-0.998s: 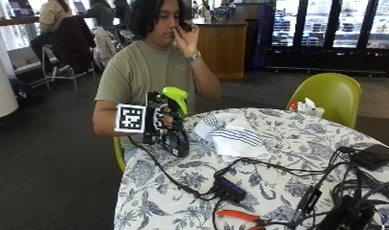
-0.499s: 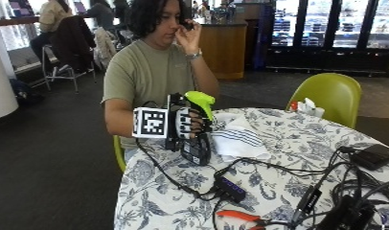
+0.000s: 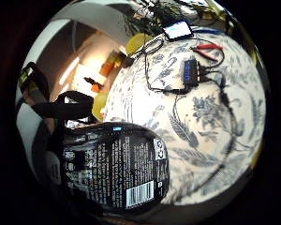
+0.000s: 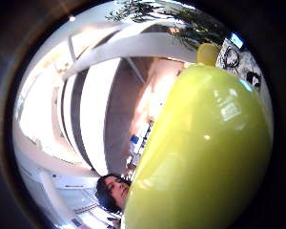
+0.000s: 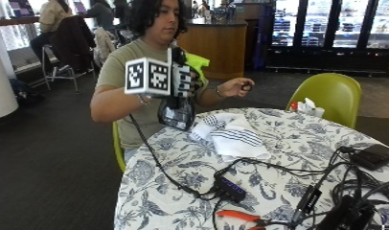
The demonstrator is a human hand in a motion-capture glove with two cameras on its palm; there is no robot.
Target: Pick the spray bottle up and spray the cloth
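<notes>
Black-gloved right hand (image 5: 182, 79) grip closed around spray bottle (image 5: 177, 111), lifted beside striped cloth (image 5: 231, 135)

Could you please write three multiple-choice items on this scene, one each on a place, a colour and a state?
1. Where does the white cloth with dark stripes lie?
A. On the floral-patterned tablecloth
B. On the yellow-green chair
C. On the floor

2. What colour is the head of the black-bodied spray bottle?
A. Red
B. Yellow-green
C. White

3. How is the spray bottle right now?
A. Lying on the table
B. Standing beside the cloth
C. Held up in the black-gloved right hand

Answers: 1 A, the outside view shows the cloth crumpled on the tablecloth in front of the person. 2 B, the head shows yellow-green above the glove and fills the thumb side palm view. 3 C, the hand grips the bottle in the air above the table's edge.
</notes>
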